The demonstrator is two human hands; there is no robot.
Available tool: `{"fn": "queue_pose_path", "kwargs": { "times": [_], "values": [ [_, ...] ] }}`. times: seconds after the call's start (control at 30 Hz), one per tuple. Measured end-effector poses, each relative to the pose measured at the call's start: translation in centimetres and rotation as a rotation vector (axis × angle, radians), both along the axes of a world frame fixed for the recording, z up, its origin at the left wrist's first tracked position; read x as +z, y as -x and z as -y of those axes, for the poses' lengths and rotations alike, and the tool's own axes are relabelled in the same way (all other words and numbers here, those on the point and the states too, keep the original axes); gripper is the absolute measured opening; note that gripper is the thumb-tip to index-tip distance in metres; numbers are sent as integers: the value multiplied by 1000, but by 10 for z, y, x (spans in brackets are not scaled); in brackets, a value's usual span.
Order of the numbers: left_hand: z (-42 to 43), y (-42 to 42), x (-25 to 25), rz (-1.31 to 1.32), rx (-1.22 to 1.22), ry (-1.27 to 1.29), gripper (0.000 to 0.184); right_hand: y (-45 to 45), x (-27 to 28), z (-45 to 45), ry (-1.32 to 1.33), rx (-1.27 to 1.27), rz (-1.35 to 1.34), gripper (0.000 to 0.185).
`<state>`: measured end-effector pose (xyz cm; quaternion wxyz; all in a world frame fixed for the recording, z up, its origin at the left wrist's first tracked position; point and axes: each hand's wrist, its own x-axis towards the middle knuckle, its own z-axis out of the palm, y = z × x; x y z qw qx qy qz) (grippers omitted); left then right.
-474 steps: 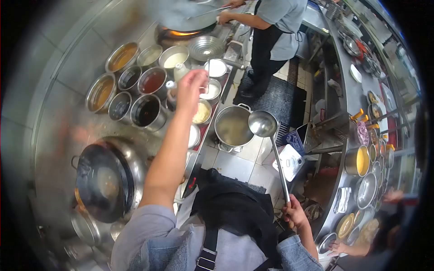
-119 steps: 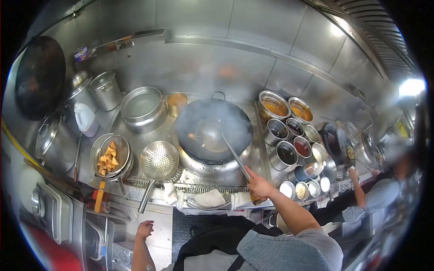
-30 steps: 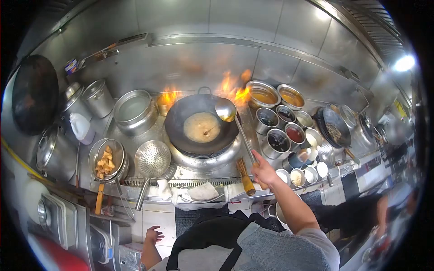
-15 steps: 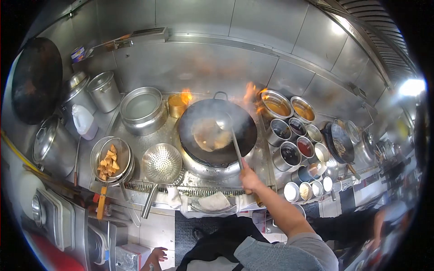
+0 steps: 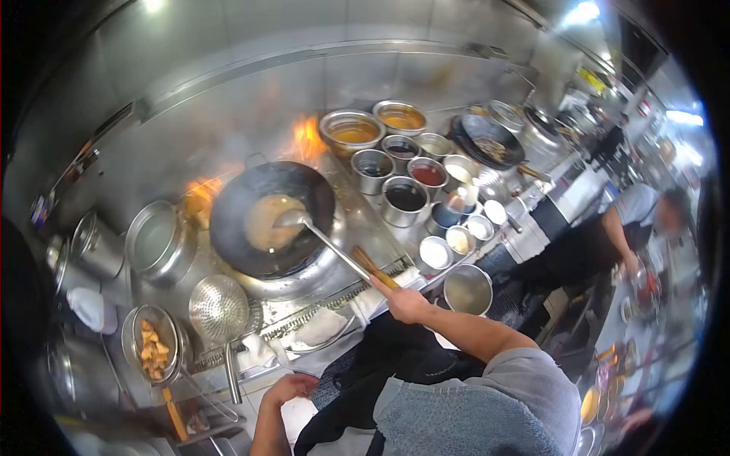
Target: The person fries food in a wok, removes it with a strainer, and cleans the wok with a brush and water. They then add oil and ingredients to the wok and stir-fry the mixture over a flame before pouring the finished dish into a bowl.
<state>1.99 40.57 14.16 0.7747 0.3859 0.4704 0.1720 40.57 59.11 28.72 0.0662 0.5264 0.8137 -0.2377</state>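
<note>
My right hand [image 5: 408, 304] is closed around the handle of a ladle [image 5: 334, 247], whose bowl rests in pale, steaming liquid [image 5: 266, 228] inside the black wok [image 5: 228, 235]. The wok sits on the burner. A wooden handle [image 5: 375, 267] lies just beyond my right hand; what it belongs to is unclear. My left hand [image 5: 291, 387] is low in front of the stove edge, with nothing visible in it and its fingers loosely extended. Nearest to it are a folded white cloth [image 5: 323, 327] and the metal handle of a perforated skimmer [image 5: 219, 308].
Flames [image 5: 308, 138] rise behind the wok. To its right stand several metal pots of sauces [image 5: 404, 199] and small seasoning tubs [image 5: 436, 252]. A strainer with fried pieces [image 5: 153, 349] sits at left, near a water pot [image 5: 154, 242]. Another person [image 5: 593, 235] works at right.
The view has turned right. My right hand has drawn the ladle handle back toward me, its bowl now lower in the liquid. My left hand has come up closer to the stove edge.
</note>
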Motion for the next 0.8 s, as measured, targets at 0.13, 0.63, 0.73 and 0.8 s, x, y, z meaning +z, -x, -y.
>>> {"fn": "queue_pose_path", "kwargs": {
  "times": [0.13,0.63,0.73,0.8],
  "values": [
    [-98,-89,107,157,-245,-336,40,-44,-7,5,55,-10,30,85],
    [-394,-483,183,-423,97,-1230,42,-131,-43,-46,60,85,-542,46],
    [-455,-542,102,-727,127,-1090,32,-148,-99,-61,-75,237,-795,28],
    [-468,-559,92,-766,131,-1083,29,-163,-109,-63,-52,233,-828,29]
  ]
}}
